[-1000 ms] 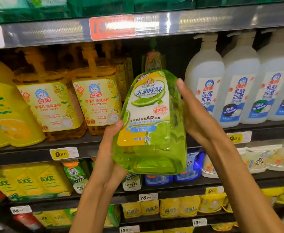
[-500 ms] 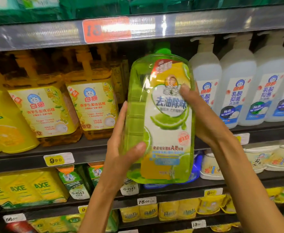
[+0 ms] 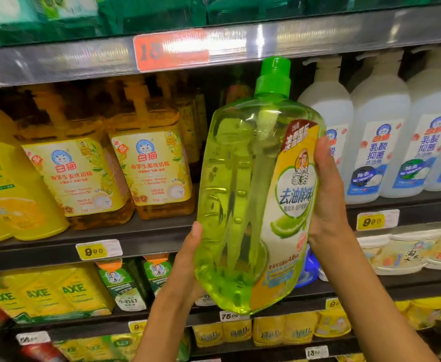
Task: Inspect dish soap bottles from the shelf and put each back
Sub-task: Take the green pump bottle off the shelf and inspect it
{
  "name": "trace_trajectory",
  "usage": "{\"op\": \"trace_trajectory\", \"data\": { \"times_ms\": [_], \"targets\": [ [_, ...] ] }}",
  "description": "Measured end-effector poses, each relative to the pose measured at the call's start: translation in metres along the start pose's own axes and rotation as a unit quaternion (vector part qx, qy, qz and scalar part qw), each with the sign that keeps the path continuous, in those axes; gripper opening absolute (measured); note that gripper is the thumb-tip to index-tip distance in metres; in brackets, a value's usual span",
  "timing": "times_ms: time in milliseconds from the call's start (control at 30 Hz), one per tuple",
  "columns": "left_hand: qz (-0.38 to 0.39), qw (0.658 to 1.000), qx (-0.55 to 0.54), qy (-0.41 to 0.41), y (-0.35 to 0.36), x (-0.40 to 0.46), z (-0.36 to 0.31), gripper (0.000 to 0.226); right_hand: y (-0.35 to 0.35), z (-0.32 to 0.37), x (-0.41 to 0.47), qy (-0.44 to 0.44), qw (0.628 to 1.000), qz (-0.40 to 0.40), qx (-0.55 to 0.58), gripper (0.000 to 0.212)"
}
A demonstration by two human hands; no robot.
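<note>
Presently, the shelf (image 3: 141, 246) fills the far view in tiers, its edges carrying yellow price tags (image 3: 98, 250). On the middle tier, amber pump bottles (image 3: 148, 163) stand at left and white pump bottles (image 3: 378, 142) at right, with a yellow jug (image 3: 7, 184) at the far left. Yellow refill packs (image 3: 44, 293) lie on the tier below. The green dish soap bottle (image 3: 237, 205) is held near, in front of the middle tier, upright with a slight tilt, green cap (image 3: 274, 77) uppermost and label turned rightward. The right hand (image 3: 326, 197) clasps the label side, fingers wrapped against it. The left hand (image 3: 188, 267) supports the lower left side, thumb up along the bottle; its fingers are hidden behind.
</note>
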State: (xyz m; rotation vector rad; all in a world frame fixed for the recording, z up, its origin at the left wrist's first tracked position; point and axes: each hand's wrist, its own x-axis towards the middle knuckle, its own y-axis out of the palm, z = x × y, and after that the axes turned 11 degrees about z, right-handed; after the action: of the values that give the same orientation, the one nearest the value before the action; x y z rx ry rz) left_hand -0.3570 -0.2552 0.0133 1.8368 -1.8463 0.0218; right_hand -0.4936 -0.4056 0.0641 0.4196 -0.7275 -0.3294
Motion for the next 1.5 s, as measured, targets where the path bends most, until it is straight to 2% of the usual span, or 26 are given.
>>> {"op": "trace_trajectory", "data": {
  "times_ms": [67, 100, 133, 233, 300, 367, 433, 500, 633, 767, 833, 967, 1000, 1067, 1100, 1200, 1233, 1333, 1400, 1500],
  "targets": [
    [-0.022, 0.999, -0.017, -0.017, -0.001, -0.002, 0.002, 0.047, 0.002, -0.001, 0.001, 0.002, 1.000, 0.010, -0.011, 0.048],
    [0.041, 0.998, -0.016, -0.042, -0.002, 0.010, 0.008, 0.045, 0.003, -0.001, 0.002, 0.001, 1.000, 0.011, -0.022, 0.045],
    [0.057, 0.995, -0.046, -0.072, -0.001, 0.011, 0.012, 0.045, 0.004, -0.002, 0.002, 0.000, 0.999, 0.014, -0.033, 0.042],
    [0.030, 0.997, -0.023, -0.065, -0.001, 0.008, 0.019, 0.045, 0.008, -0.001, 0.002, -0.011, 0.997, -0.012, -0.076, 0.027],
    [0.001, 0.998, -0.002, -0.060, 0.004, 0.009, 0.022, 0.047, 0.003, -0.003, 0.004, -0.011, 0.988, -0.070, -0.139, 0.044],
    [-0.038, 0.998, -0.003, -0.052, 0.009, 0.010, 0.023, 0.060, 0.003, -0.007, 0.008, 0.020, 0.963, -0.117, -0.241, 0.044],
    [-0.076, 0.995, -0.016, -0.058, 0.009, 0.010, 0.026, 0.079, 0.003, -0.010, 0.005, 0.077, 0.941, -0.118, -0.309, 0.079],
    [-0.099, 0.992, -0.014, -0.071, 0.009, 0.008, 0.026, 0.095, 0.001, -0.015, 0.000, 0.087, 0.930, -0.123, -0.336, 0.096],
    [-0.104, 0.992, 0.007, -0.069, 0.007, 0.010, 0.024, 0.087, 0.005, -0.014, -0.006, 0.070, 0.914, -0.117, -0.383, 0.122],
    [-0.084, 0.994, 0.036, -0.062, 0.006, 0.011, 0.023, 0.070, 0.009, -0.008, -0.003, 0.089, 0.917, -0.123, -0.368, 0.126],
    [-0.080, 0.992, 0.066, -0.066, 0.007, 0.011, 0.022, 0.067, 0.011, -0.008, -0.002, 0.084, 0.926, -0.137, -0.342, 0.121],
    [-0.077, 0.985, 0.130, -0.079, 0.004, 0.010, 0.013, 0.081, 0.009, -0.006, 0.003, 0.030, 0.966, -0.140, -0.214, 0.084],
    [-0.075, 0.986, 0.123, -0.080, 0.001, 0.012, 0.010, 0.077, 0.009, -0.005, 0.004, 0.023, 0.974, -0.141, -0.178, 0.084],
    [-0.096, 0.989, 0.066, -0.094, 0.003, 0.014, 0.009, 0.052, 0.010, -0.004, 0.004, 0.033, 0.983, -0.144, -0.105, 0.087],
    [-0.109, 0.988, 0.035, -0.102, 0.006, 0.012, 0.013, 0.041, 0.010, -0.005, 0.003, 0.041, 0.987, -0.142, -0.070, 0.078],
    [-0.139, 0.986, 0.000, -0.093, 0.022, 0.016, 0.013, 0.077, 0.009, -0.010, -0.003, 0.068, 0.991, -0.111, 0.021, 0.043],
    [-0.149, 0.984, -0.004, -0.096, 0.024, 0.022, 0.012, 0.077, 0.008, -0.011, -0.005, 0.071, 0.992, -0.103, 0.032, 0.041],
    [-0.189, 0.977, -0.033, -0.093, 0.015, 0.031, 0.016, 0.062, 0.009, -0.012, -0.004, 0.071, 0.993, -0.095, 0.012, 0.057],
    [-0.152, 0.977, -0.080, -0.127, 0.015, 0.030, 0.018, 0.063, 0.008, -0.009, -0.001, 0.086, 0.991, -0.099, -0.025, 0.060],
    [-0.143, 0.976, -0.087, -0.138, 0.011, 0.017, 0.018, 0.055, 0.004, 0.002, 0.003, 0.128, 0.984, -0.073, -0.096, 0.044]
  ]
}}
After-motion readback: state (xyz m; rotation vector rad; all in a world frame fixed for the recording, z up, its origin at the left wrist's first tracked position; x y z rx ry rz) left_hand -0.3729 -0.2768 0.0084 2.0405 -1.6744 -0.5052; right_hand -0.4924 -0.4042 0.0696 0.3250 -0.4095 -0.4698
